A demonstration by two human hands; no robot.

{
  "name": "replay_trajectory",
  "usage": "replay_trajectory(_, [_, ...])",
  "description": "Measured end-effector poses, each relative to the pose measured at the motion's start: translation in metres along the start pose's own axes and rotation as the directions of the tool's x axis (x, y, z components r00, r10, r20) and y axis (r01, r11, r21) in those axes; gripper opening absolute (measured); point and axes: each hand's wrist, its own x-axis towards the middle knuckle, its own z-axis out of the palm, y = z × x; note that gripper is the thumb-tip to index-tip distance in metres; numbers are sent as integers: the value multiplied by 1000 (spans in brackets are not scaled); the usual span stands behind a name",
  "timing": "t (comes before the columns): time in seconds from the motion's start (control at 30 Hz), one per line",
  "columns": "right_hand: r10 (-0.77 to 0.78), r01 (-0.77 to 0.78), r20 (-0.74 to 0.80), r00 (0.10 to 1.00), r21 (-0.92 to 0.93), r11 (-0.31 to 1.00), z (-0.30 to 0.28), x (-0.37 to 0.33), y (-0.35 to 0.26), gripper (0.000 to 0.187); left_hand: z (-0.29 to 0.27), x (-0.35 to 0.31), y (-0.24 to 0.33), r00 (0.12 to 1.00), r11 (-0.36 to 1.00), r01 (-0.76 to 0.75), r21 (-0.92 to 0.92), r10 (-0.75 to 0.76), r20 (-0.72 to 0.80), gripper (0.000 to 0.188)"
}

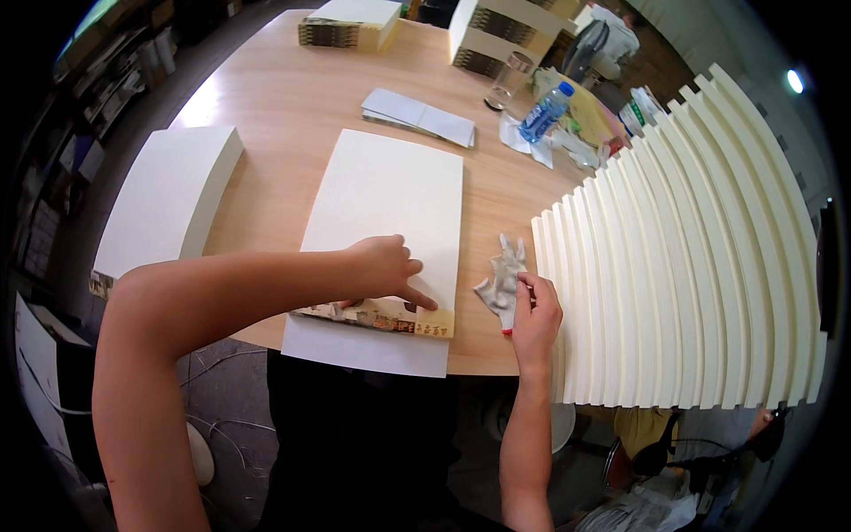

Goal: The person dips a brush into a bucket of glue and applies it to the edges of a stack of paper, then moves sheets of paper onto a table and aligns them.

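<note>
View: looking down at a light wood table (284,97), person's 2 bare arms coming in from the lower edge.
Left hand (383,266): palm down, fingers curled together w/ index finger stretched out, pressing flat on the white book block (390,204) near its lower edge; grips nothing.
Book block: thick white stack, centre of table, lying on a bigger white sheet (363,350) that overhangs the table's near edge. Its near edge, the spine, shows printed coloured strips.
Right hand (534,312): fingers closed on a crumpled grey-white rag (502,279), just right of the book block, resting on the table.
Right side: long row of cream book blocks (691,257) standing on edge, fanned, touching one another, just beside the right hand.
Left side: another white stack (168,199), well apart from the hands.
Far end: folded white sheets (418,115), glass tumbler (509,80), plastic water bottle (544,112) w/ blue cap lying tilted, 2 more bound stacks (350,22).
</note>
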Motion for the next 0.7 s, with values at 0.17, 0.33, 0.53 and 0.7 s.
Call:
replay_trajectory(0.17, [-258, 264, 63, 964, -343, 901, 16, -8, 62, 12, -5, 11, 2, 999, 999, -5, -42, 7, 42, 115])
replay_trajectory(0.33, [-248, 246, 78, 966, 39, 969, 1, -37, -23, 14, 13, 9, 2, 1000, 998, -3, -59, 2, -23, 119])
replay_trajectory(0.53, [-735, 804, 375, 565, -48, 593, 56, -59, -43, 14, 7, 15, -13, 992, 989, -117, -91, 112, -65, 70])
replay_trajectory(0.7, [-775, 848, 383, 503, -45, 528, 156, -89, -136, 8, 26, 22, -15, 988, 990, -48, -130, 27, -154, 68])
